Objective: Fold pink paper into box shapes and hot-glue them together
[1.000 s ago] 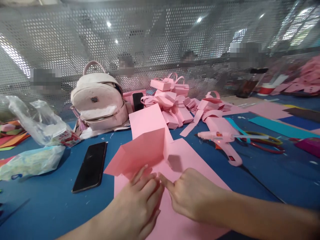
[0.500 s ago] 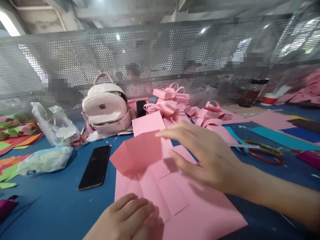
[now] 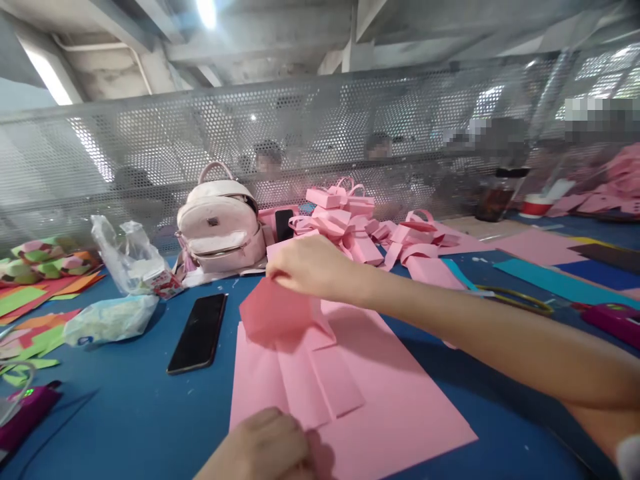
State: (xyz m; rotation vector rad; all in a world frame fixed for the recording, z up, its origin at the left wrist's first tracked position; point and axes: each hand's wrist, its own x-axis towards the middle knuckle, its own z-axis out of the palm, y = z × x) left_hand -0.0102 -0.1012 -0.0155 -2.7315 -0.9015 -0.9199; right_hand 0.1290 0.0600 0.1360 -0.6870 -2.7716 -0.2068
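Note:
A folded pink paper piece (image 3: pixel 280 317) stands partly raised on large flat pink sheets (image 3: pixel 395 400), its creased flaps spread toward me. My right hand (image 3: pixel 313 270) reaches across from the right, fingers curled down and closed at the top edge of the raised paper. Near the bottom of the view, my left hand (image 3: pixel 265 447) rests at the lower left of the sheets with its fingers bent together. Whether anything is under those fingers is hidden.
Left of the sheets lies a black phone (image 3: pixel 197 333). Behind are a pale pink backpack (image 3: pixel 220 223) and a pile of pink paper baskets (image 3: pixel 345 217). Plastic bags (image 3: pixel 110 320) lie left; purple glue guns (image 3: pixel 613 320) lie at both sides.
My right hand has moved left and away from me, its spread fingers now curled on the paper's top edge. My left hand's fingers are more bent. The view has shifted slightly.

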